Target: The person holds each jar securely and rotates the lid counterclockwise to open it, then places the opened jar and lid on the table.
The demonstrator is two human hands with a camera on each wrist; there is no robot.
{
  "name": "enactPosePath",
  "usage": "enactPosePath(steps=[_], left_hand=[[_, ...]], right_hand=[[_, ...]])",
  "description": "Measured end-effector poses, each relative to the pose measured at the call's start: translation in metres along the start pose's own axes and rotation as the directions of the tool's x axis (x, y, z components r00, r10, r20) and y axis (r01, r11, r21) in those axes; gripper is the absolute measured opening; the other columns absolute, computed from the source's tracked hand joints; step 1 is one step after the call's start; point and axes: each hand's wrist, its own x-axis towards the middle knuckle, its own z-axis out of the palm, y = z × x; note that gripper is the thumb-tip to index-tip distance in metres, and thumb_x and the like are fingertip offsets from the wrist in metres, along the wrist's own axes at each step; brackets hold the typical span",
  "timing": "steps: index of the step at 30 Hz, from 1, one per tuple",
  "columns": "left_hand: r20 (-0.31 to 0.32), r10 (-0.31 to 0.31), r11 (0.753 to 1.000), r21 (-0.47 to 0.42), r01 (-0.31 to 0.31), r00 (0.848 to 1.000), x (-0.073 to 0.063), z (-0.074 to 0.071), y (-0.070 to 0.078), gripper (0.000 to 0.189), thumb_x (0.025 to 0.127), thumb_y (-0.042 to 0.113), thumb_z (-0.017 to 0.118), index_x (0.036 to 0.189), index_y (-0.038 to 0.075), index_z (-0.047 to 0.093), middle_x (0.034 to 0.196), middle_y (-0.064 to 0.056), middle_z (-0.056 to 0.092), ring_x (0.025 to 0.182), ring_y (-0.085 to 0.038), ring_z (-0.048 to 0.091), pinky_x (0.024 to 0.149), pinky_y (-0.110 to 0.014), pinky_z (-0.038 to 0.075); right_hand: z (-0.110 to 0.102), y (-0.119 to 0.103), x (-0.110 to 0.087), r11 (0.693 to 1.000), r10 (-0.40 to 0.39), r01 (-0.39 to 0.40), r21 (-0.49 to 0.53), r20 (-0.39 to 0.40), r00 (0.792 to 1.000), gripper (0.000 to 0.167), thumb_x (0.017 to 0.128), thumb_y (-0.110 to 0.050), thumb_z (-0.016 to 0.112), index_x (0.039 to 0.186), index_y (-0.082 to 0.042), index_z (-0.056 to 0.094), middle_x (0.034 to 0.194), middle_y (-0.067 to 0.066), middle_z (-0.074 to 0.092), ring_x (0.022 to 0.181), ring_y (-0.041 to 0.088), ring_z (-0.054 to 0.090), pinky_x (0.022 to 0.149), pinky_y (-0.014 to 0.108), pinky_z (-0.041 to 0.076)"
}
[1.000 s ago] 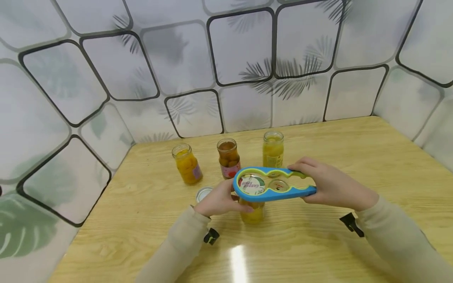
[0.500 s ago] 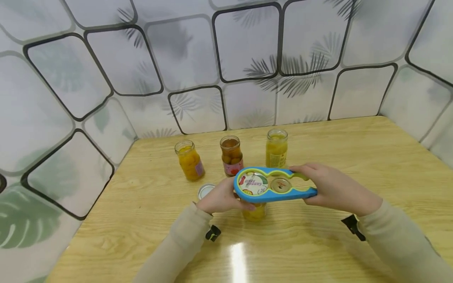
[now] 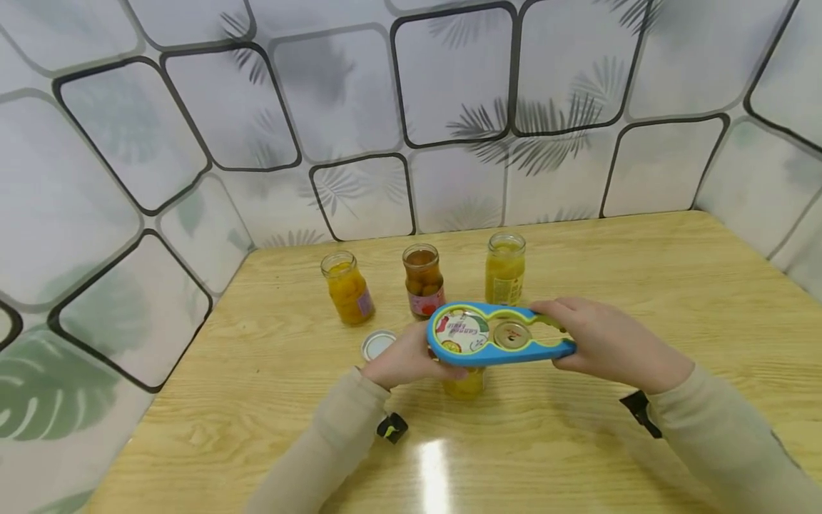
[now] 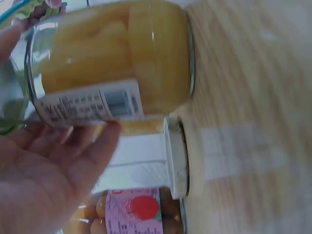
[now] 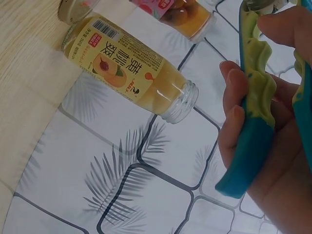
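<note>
My left hand [image 3: 411, 357] grips a glass jar of yellow fruit [image 3: 465, 385] standing on the table. In the left wrist view the fingers reach around the upper part of this jar [image 4: 112, 53], above its barcode label. My right hand [image 3: 597, 339] holds the handles of a blue and yellow-green jar opener [image 3: 507, 357]. The opener's largest loop surrounds the jar's printed white lid [image 3: 461, 330]. In the right wrist view the fingers wrap one wavy-edged handle [image 5: 251, 141], and the thumb lies between the two handles.
Behind stand three lidless jars: an orange-fruit jar [image 3: 349, 293], a brown-fruit jar [image 3: 424, 278] and a yellow peach jar [image 3: 504, 268]. A loose pale lid [image 3: 377, 344] lies left of my left hand. A gold lid [image 3: 512, 334] shows through the opener. A patterned wall [image 3: 456, 185] backs the table.
The head view has shifted slightly, so the jars and wall sit a bit further right and higher. Both hands keep their grip, and the opener stays around the lid.
</note>
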Motion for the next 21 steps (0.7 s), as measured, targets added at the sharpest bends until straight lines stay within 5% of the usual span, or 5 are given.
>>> enactPosePath(steps=[9, 14, 16, 19, 21], left_hand=[[-0.132, 0.081, 0.979, -0.175, -0.103, 0.988, 0.003, 0.023, -0.004, 0.065, 0.067, -0.002, 0.075, 0.123, 0.012, 0.046, 0.114, 0.001, 0.053, 0.104, -0.012, 0.049, 0.094, -0.029, 0.035], [-0.184, 0.064, 0.99, -0.113, -0.086, 0.981, -0.001, 0.024, 0.006, 0.065, 0.065, 0.004, 0.077, 0.122, 0.015, 0.048, 0.111, 0.004, 0.055, 0.101, -0.01, 0.051, 0.091, -0.027, 0.037], [-0.216, 0.07, 0.992, -0.086, -0.09, 0.974, -0.002, 0.023, 0.012, 0.064, 0.065, 0.004, 0.077, 0.122, 0.015, 0.049, 0.111, 0.003, 0.056, 0.099, -0.009, 0.051, 0.089, -0.027, 0.039], [-0.266, 0.143, 0.978, -0.112, -0.177, 0.953, -0.001, 0.023, 0.018, 0.062, 0.066, 0.0, 0.072, 0.122, 0.009, 0.048, 0.112, -0.004, 0.055, 0.1, -0.011, 0.051, 0.088, -0.029, 0.041], [-0.306, 0.195, 0.943, -0.202, -0.264, 0.932, 0.0, 0.025, 0.022, 0.059, 0.066, -0.004, 0.067, 0.122, 0.003, 0.047, 0.112, -0.009, 0.054, 0.102, -0.014, 0.051, 0.089, -0.031, 0.04]], right_hand=[[-0.002, 0.0, -0.001, 0.993, -0.062, 0.057, -0.106, -0.05, 0.997, 0.058, 0.055, -0.02, 0.081, 0.103, 0.0, 0.057, 0.089, 0.008, 0.062, 0.068, 0.017, 0.058, 0.055, 0.033, 0.048], [-0.007, -0.001, -0.005, 0.983, -0.14, 0.121, -0.136, -0.137, 0.981, 0.062, 0.05, -0.021, 0.084, 0.103, -0.002, 0.057, 0.083, 0.005, 0.062, 0.057, 0.01, 0.052, 0.047, 0.027, 0.044], [-0.011, -0.001, -0.006, 0.978, -0.174, 0.147, -0.146, -0.192, 0.966, 0.059, 0.056, -0.03, 0.081, 0.103, -0.003, 0.057, 0.079, 0.003, 0.061, 0.052, 0.006, 0.048, 0.044, 0.024, 0.042], [-0.019, -0.004, -0.004, 0.972, -0.209, 0.171, -0.159, -0.273, 0.939, 0.053, 0.077, -0.05, 0.06, 0.103, -0.004, 0.056, 0.076, 0.003, 0.06, 0.05, 0.006, 0.046, 0.04, 0.024, 0.04], [-0.024, -0.007, -0.002, 0.969, -0.225, 0.179, -0.169, -0.313, 0.923, 0.058, 0.085, -0.056, 0.037, 0.103, -0.005, 0.056, 0.074, 0.002, 0.06, 0.049, 0.005, 0.044, 0.039, 0.024, 0.039]])
